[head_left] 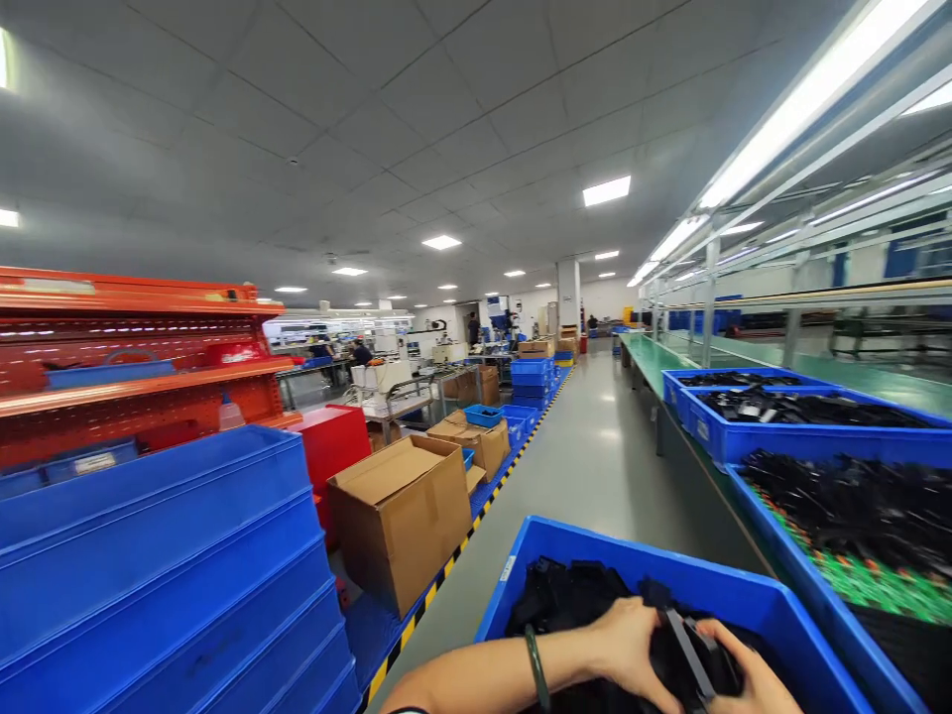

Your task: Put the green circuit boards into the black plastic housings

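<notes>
Both hands working low in front of me, over a blue bin (pixel 654 557). My left hand (pixel 629 650), green bangle (pixel 536 666) on the wrist, is gripping a black part (pixel 690 654) from its left side, thumb and fingers closing in. My right hand (pixel 755 679) is pressing on it from the other side, fingers bent around, lower edge running out of view. So the part is sitting right between the palms, touching both; neither hand is nearer. Its long grey edge is running away from me, far end leaning toward the left hand, near end toward the right. Can't tell if I'm holding one piece or several together.

Loose black pieces (pixel 561 595) are lying beyond and left of the left hand, inside the same bin. Just right of the right hand, another bin (pixel 795 565) is holding black pieces and green boards (pixel 870 575). Green desk (pixel 654 362) is stretching ahead, beyond the right hand. Cardboard box (pixel 423 516) is standing well left of both hands.
</notes>
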Demonstrator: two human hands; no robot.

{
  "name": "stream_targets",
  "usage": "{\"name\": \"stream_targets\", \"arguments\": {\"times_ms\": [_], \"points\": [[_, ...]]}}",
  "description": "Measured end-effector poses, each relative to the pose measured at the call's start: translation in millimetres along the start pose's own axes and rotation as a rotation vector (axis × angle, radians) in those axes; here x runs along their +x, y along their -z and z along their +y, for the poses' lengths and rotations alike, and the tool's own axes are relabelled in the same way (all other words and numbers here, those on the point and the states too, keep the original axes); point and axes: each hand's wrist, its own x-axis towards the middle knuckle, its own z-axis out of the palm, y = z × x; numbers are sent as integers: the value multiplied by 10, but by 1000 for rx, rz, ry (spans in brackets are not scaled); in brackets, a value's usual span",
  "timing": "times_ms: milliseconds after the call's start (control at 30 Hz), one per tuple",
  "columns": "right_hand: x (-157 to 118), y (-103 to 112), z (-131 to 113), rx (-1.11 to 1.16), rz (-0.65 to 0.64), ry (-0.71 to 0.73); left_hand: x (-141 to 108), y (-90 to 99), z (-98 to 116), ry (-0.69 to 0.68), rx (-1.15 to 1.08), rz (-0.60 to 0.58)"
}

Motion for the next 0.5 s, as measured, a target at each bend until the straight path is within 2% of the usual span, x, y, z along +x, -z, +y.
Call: {"name": "stream_targets", "arguments": {"times_ms": [133, 200, 267, 367, 433, 500], "points": [[-40, 335, -489, 102, 48, 100, 88, 316, 392, -165, 45, 81], [-93, 550, -612, 75, 142, 66, 210, 404, 632, -251, 29, 75], [-212, 803, -626, 30, 246, 14, 382, 406, 897, -349, 5, 18], [-565, 1261, -515, -57, 393, -66, 703, 206, 1352, -456, 8, -37], [-917, 1594, -413, -122, 483, -127, 923, -67, 1695, -546, -9, -77], [-1327, 1913, -308, -189, 566, -194, 1121, -433, 2053, -647, -60, -131]]}}
